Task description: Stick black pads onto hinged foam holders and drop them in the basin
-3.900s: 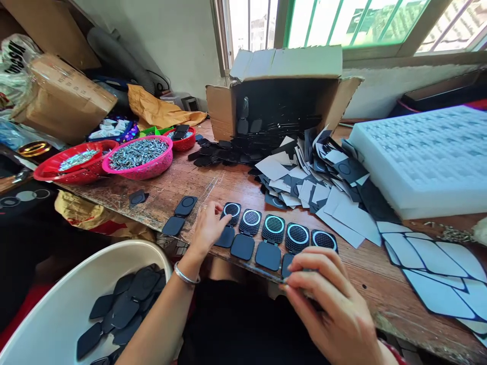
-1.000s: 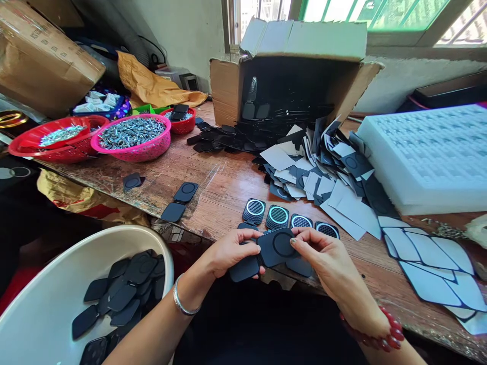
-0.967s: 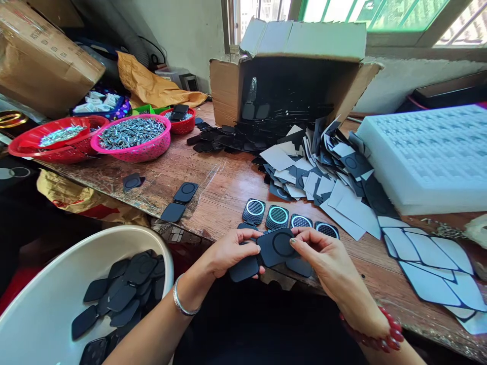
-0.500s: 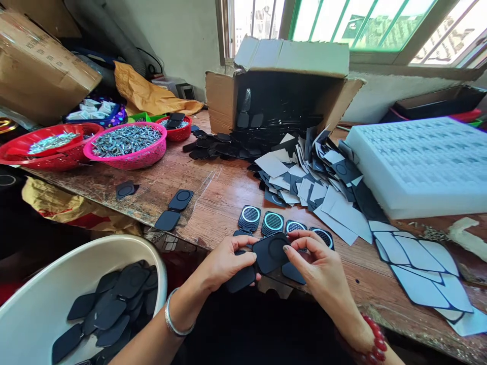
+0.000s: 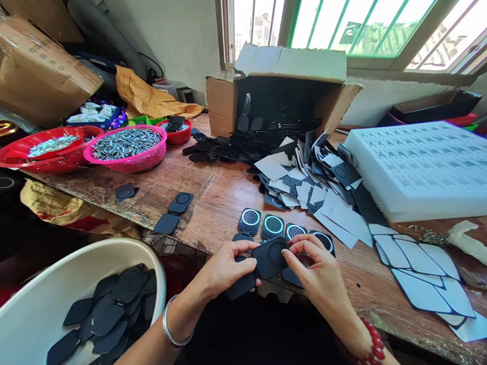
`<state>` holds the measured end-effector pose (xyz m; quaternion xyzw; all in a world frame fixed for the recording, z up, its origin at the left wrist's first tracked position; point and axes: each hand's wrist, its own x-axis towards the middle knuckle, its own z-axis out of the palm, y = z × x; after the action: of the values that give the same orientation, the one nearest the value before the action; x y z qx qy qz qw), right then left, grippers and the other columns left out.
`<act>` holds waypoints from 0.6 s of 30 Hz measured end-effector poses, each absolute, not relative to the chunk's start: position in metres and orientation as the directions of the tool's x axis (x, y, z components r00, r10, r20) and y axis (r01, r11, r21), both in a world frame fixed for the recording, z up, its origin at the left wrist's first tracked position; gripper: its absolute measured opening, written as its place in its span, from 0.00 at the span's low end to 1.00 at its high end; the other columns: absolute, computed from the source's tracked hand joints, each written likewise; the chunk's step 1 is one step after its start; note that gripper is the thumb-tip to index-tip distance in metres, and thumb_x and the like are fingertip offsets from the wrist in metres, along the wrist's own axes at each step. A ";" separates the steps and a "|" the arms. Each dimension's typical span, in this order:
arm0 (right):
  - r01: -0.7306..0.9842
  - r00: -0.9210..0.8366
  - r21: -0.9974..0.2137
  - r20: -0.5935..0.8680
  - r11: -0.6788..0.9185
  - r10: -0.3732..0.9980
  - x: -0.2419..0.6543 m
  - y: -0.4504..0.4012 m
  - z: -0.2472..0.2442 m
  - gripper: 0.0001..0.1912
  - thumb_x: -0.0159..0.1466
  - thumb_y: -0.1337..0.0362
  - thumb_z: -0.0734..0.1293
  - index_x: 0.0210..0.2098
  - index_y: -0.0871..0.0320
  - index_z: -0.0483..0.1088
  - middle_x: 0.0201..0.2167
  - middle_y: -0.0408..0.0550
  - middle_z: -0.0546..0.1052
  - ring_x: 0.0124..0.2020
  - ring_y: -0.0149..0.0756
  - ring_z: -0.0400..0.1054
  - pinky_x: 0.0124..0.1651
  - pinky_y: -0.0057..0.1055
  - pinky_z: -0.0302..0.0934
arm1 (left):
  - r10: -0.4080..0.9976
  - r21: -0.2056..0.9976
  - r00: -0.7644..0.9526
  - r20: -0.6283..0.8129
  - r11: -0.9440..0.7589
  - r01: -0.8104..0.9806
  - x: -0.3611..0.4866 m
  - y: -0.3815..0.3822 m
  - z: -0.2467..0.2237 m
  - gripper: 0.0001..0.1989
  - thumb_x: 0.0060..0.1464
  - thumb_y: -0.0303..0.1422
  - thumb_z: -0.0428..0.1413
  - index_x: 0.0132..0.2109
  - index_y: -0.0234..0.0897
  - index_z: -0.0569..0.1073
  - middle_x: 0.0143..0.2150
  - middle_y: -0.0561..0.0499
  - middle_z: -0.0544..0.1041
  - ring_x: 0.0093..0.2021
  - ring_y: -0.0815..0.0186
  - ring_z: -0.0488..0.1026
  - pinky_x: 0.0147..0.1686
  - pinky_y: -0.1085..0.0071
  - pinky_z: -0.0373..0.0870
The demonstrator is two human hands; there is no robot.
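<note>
A black hinged two-panel piece [image 5: 271, 257] is held above the front edge of the table. My left hand [image 5: 224, 268] pinches it near the hinge, thumb on top, with one panel below the thumb. Thumb and fingers of my right hand [image 5: 317, 266] grip the right edge of the upper panel, which shows a faint round outline. Just behind my hands, several black pieces with ringed mesh faces [image 5: 273, 225] stand in a row. Other dark panels lie partly hidden beneath my hands.
An open cardboard box [image 5: 220, 104] spills black pieces. White and black sheets [image 5: 342, 219] lie before it, beside a white foam tray [image 5: 429, 167]. Left are a pink basket of metal parts [image 5: 127, 147], red baskets, two black pieces and a cream tub [image 5: 34, 284] holding black pieces.
My hands keep their hold on the black piece, which is tilted slightly differently. The whole view has shifted slightly.
</note>
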<state>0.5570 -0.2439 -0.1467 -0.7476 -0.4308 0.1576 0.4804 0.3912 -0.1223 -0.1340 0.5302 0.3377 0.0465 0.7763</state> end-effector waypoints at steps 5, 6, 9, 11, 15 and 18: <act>0.821 0.460 -0.503 0.301 -0.271 0.835 0.570 -0.248 -0.144 0.19 0.66 0.46 0.63 0.26 0.53 0.66 0.27 0.47 0.70 0.28 0.38 0.63 0.29 0.33 0.51 | 0.426 0.872 0.789 -0.442 0.409 0.268 0.391 -0.124 -0.137 0.22 0.47 0.36 0.62 0.49 0.32 0.78 0.30 0.48 0.79 0.27 0.66 0.78 0.24 0.77 0.72; 0.822 0.475 -0.483 0.292 -0.301 0.830 0.574 -0.248 -0.144 0.21 0.65 0.44 0.63 0.26 0.53 0.65 0.25 0.46 0.69 0.26 0.37 0.61 0.28 0.33 0.48 | 0.426 0.866 0.788 -0.444 0.430 0.255 0.391 -0.124 -0.139 0.23 0.47 0.37 0.62 0.50 0.32 0.77 0.31 0.48 0.79 0.27 0.65 0.78 0.25 0.76 0.73; 0.689 0.547 -0.646 0.165 -0.329 0.821 0.577 -0.245 -0.144 0.20 0.62 0.44 0.65 0.27 0.53 0.65 0.21 0.43 0.68 0.23 0.34 0.59 0.27 0.32 0.49 | 0.448 0.844 0.777 -0.442 0.502 0.190 0.393 -0.130 -0.143 0.27 0.46 0.40 0.65 0.52 0.34 0.75 0.32 0.49 0.79 0.28 0.64 0.78 0.27 0.73 0.75; 0.509 0.542 -0.809 0.038 -0.292 0.840 0.573 -0.242 -0.144 0.17 0.60 0.46 0.69 0.34 0.54 0.67 0.23 0.41 0.71 0.24 0.34 0.61 0.28 0.30 0.54 | 0.461 0.846 0.779 -0.424 0.508 0.160 0.396 -0.135 -0.145 0.27 0.46 0.42 0.66 0.52 0.35 0.74 0.32 0.50 0.79 0.28 0.64 0.78 0.29 0.73 0.74; 0.331 0.504 -0.917 -0.027 -0.221 0.863 0.561 -0.234 -0.147 0.17 0.57 0.49 0.71 0.29 0.56 0.67 0.23 0.40 0.69 0.25 0.31 0.61 0.27 0.26 0.56 | 0.430 0.884 0.807 -0.405 0.408 0.226 0.400 -0.145 -0.146 0.21 0.43 0.42 0.68 0.42 0.33 0.76 0.30 0.51 0.78 0.28 0.67 0.77 0.29 0.76 0.72; 0.181 0.528 -0.958 -0.097 -0.223 0.844 0.562 -0.231 -0.151 0.25 0.60 0.42 0.65 0.21 0.56 0.59 0.17 0.38 0.59 0.20 0.27 0.52 0.21 0.25 0.48 | 0.391 0.865 0.805 -0.446 0.420 0.275 0.404 -0.152 -0.145 0.22 0.45 0.48 0.66 0.36 0.34 0.74 0.28 0.51 0.77 0.25 0.66 0.76 0.23 0.76 0.70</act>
<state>0.5619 -0.2306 -0.1508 -0.7110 -0.3603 0.3259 0.5084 0.4039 -0.1517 -0.1455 0.5371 0.3101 0.0370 0.7836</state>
